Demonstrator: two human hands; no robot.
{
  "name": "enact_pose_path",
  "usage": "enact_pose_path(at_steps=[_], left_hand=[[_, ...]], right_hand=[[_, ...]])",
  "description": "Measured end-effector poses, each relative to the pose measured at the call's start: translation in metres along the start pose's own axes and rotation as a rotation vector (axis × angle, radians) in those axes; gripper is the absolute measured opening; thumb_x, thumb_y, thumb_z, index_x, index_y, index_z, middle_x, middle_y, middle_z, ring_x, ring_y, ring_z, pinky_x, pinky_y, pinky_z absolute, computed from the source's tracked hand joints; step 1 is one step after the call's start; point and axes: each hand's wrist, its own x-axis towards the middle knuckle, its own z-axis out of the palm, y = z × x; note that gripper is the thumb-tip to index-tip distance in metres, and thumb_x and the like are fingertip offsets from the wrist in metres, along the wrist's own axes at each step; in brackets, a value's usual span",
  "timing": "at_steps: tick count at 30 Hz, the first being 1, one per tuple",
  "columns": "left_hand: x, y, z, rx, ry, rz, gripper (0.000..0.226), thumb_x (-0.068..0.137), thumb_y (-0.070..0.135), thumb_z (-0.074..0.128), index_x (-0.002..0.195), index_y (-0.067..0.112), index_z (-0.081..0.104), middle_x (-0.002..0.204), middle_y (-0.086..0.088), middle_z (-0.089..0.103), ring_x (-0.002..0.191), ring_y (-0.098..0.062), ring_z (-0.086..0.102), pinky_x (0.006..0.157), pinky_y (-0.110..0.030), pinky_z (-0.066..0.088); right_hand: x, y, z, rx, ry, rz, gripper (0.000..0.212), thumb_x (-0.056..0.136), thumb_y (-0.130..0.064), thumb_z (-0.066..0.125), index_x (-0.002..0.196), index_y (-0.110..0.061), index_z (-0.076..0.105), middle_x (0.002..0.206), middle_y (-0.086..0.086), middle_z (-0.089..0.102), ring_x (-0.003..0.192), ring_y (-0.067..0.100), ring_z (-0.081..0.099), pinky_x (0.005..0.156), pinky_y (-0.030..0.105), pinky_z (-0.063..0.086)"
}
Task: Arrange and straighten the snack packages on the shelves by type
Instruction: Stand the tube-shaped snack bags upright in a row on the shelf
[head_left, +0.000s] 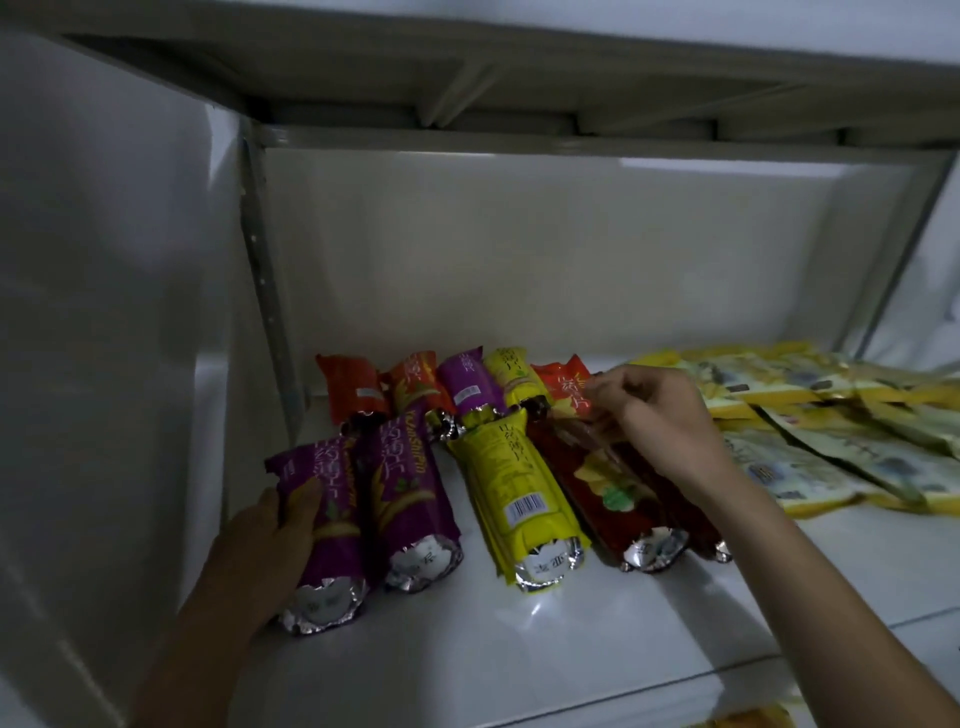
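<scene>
Tube-shaped snack packs lie on the white shelf (519, 649). In front are two purple packs (400, 499), a yellow pack (514, 488) and dark red packs (618, 499). Behind them lie orange-red packs (350, 387), a purple pack (465, 382) and a yellow pack (511, 374). My left hand (270, 540) grips the leftmost purple pack (327, 525) from its left side, thumb on top. My right hand (660, 415) hovers over the far end of the dark red packs beside an orange-red pack (566, 387), fingers curled, pinching at a wrapper edge; what it holds is blurred.
A loose heap of flat yellow packets (831, 421) covers the right of the shelf. The shelf's grey upright post (270, 312) and white side wall stand at the left. The upper shelf's underside (519, 88) is overhead. More yellow packaging (748, 719) shows below the front edge.
</scene>
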Motion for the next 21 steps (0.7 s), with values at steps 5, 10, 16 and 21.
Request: enact_pose_path(at_steps=[5, 10, 16, 21], left_hand=[[0.004, 0.019, -0.009, -0.08, 0.179, 0.125, 0.057, 0.097, 0.067, 0.043, 0.137, 0.03, 0.06, 0.133, -0.013, 0.065, 0.117, -0.033, 0.063, 0.108, -0.054, 0.048], [-0.014, 0.102, 0.025, -0.14, 0.251, 0.467, 0.02, 0.108, 0.036, 0.053, 0.092, 0.038, 0.066, 0.094, 0.006, 0.062, 0.084, -0.008, 0.055, 0.083, -0.03, 0.046], [0.013, 0.183, 0.105, 0.084, 0.038, 0.649, 0.038, 0.105, 0.047, 0.054, 0.127, 0.02, 0.069, 0.127, -0.003, 0.063, 0.116, -0.019, 0.059, 0.097, -0.029, 0.042], [0.041, 0.215, 0.155, 0.134, -0.106, 0.532, 0.04, 0.105, 0.046, 0.056, 0.131, 0.017, 0.066, 0.132, -0.001, 0.065, 0.114, -0.014, 0.057, 0.091, -0.026, 0.039]], right_hand=[[0.017, 0.007, -0.034, -0.048, 0.04, 0.017, 0.02, 0.099, -0.007, 0.064, 0.083, -0.007, 0.076, 0.079, 0.017, 0.074, 0.064, 0.022, 0.067, 0.057, 0.035, 0.056], [0.059, 0.028, -0.066, -0.071, 0.008, 0.047, 0.018, 0.099, -0.009, 0.065, 0.088, 0.0, 0.075, 0.081, 0.021, 0.074, 0.07, 0.028, 0.066, 0.074, 0.049, 0.061], [0.111, 0.078, -0.076, -0.175, -0.174, 0.103, 0.021, 0.092, -0.015, 0.07, 0.078, 0.001, 0.073, 0.068, 0.007, 0.067, 0.066, 0.024, 0.062, 0.065, 0.044, 0.05], [0.143, 0.105, -0.067, -0.184, -0.287, 0.123, 0.035, 0.076, -0.024, 0.064, 0.079, 0.011, 0.066, 0.07, 0.008, 0.058, 0.068, 0.022, 0.055, 0.064, 0.038, 0.044]])
